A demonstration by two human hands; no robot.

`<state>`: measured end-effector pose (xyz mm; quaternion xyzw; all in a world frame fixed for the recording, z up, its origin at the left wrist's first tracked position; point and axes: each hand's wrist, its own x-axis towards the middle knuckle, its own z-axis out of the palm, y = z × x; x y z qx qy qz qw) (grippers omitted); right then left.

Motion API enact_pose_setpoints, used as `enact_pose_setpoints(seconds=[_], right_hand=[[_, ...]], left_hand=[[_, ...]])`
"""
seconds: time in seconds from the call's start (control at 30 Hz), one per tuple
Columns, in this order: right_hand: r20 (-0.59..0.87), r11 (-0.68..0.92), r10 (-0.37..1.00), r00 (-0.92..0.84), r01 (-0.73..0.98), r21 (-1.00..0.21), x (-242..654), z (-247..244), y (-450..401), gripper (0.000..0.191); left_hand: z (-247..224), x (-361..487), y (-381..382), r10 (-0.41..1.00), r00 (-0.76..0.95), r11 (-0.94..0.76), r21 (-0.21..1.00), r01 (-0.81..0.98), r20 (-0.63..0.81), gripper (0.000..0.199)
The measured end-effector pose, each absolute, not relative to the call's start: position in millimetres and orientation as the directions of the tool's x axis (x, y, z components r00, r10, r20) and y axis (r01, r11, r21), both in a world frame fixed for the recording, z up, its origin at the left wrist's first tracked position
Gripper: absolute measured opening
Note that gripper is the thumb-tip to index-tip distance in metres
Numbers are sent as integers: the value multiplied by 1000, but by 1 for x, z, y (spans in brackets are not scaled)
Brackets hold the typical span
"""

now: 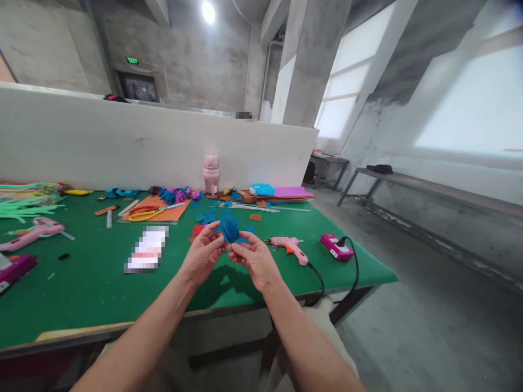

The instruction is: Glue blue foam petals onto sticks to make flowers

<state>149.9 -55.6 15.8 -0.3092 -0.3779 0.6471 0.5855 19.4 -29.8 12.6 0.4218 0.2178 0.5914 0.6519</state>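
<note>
A blue flower-like piece (229,229) is held up over the near middle of the green table, with a thin stem hanging below it. My left hand (204,252) pinches it from the left side. From the right, my right hand (254,260) grips its lower part, the fingertips of both hands close together. Several blue pieces (205,217) and a red piece (199,230) lie on the table just behind my hands. To the right of my right hand rests a pink glue gun (289,245) with a black cord.
A magenta power box (336,247) sits at the right, its cord hanging over the table edge (388,279). Scissors (143,213), a pink bottle (211,175) and felt sheets (292,192) lie or stand behind. Another glue gun (35,233) is at the left.
</note>
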Motion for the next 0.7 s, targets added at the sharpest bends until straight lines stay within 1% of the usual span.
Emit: enact_pose_setpoints(seconds=[0.13, 0.3, 0.43, 0.7], right_hand=[[50, -15, 993, -107, -535, -845, 149, 16, -55, 41], [54, -5, 994, -98, -522, -853, 149, 16, -56, 39], [64, 15, 995, -80, -504, -864, 149, 17, -56, 39], [70, 38, 996, -52, -465, -885, 148, 17, -54, 43]], left_hand=[[10, 22, -30, 943, 250, -39, 820, -572, 220, 22], [8, 21, -29, 940, 291, 7, 840, -543, 181, 12], [7, 20, -28, 941, 300, 30, 849, -527, 154, 11], [6, 20, -28, 943, 295, 7, 879, -477, 153, 9]])
